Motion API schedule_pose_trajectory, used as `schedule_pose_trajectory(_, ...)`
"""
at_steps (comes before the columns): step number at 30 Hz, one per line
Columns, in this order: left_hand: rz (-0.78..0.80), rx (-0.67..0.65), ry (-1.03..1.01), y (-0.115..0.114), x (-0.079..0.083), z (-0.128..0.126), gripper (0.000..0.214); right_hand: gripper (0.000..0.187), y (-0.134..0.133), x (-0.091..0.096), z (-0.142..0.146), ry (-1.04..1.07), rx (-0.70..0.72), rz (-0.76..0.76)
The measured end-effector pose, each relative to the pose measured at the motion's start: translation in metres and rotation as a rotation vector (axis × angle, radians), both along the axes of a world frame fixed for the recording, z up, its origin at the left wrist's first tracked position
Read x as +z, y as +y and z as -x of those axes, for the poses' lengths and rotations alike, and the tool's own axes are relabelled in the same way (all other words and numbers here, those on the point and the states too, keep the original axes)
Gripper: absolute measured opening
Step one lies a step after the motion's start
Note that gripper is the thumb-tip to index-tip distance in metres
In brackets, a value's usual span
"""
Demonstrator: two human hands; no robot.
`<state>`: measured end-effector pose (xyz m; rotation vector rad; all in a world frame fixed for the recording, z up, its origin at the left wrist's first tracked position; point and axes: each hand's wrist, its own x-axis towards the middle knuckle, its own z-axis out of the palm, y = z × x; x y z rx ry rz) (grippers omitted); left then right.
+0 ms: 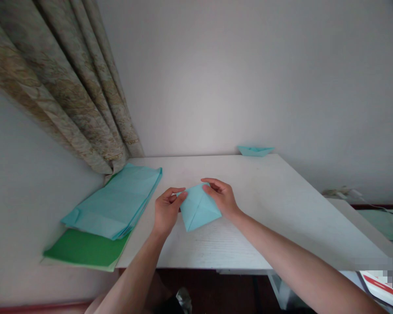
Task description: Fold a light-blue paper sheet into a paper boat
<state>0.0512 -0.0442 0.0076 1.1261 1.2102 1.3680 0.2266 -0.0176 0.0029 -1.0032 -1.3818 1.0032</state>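
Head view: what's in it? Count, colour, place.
table: 1, white, centre
folded paper: 1, light blue, over table
paper boat: 1, light blue, table's far edge
blue sheets: several, light blue, table's left
green paper: count unclear, green, under blue sheets
curtain: 1, patterned beige, upper left
walls: 2, pale grey, back, left
cables: count unclear, white, dark, right
surface: 1, pale green, right edge
shiny item: 1, silver, below table
printed item: 1, red and white, lower right
left hand: 1, bare, folded paper's left corner
right hand: 1, bare, folded paper's far corner
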Motion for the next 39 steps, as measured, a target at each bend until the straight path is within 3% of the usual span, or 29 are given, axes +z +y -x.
schedule_pose_trajectory(8, -0.04, 0.06, 0.076, -0.001, 0.004, -0.001, 0.033, 0.016, 0.0, -0.001, -0.003, -0.255, -0.062, -0.1)
schedule_pose_trajectory(15, -0.092, 0.135, 0.211, 0.001, -0.003, 0.001, 0.029, 0.012, -0.002, 0.0, -0.001, -0.427, -0.044, -0.119)
schedule_pose_trajectory(33, -0.14, 0.174, 0.321, -0.003, -0.005, -0.005, 0.02, 0.017, -0.004, -0.002, 0.001, -0.468, 0.022, -0.037)
schedule_pose_trajectory(39, -0.137, 0.204, 0.36, -0.001, -0.005, -0.005, 0.019, 0.015, -0.003, -0.004, 0.0, -0.481, -0.036, -0.116)
